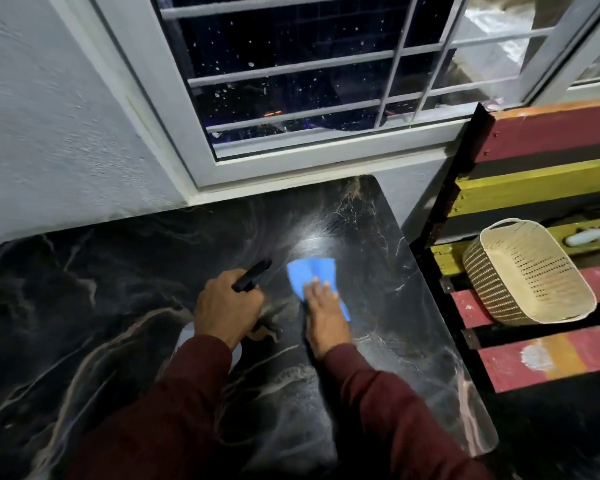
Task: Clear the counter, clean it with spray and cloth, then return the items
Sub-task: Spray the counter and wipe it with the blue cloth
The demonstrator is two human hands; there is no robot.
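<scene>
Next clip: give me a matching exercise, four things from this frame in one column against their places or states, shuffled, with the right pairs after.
Things:
1. blue cloth
2. spray bottle
3. basket
4. counter

Places or states:
A. tipped on its side on the striped surface
B. held in the left hand
C. dark, marbled, below the window
D. pressed flat under the right hand

Pairs: 1-D, 2-B, 3-A, 4-C
</scene>
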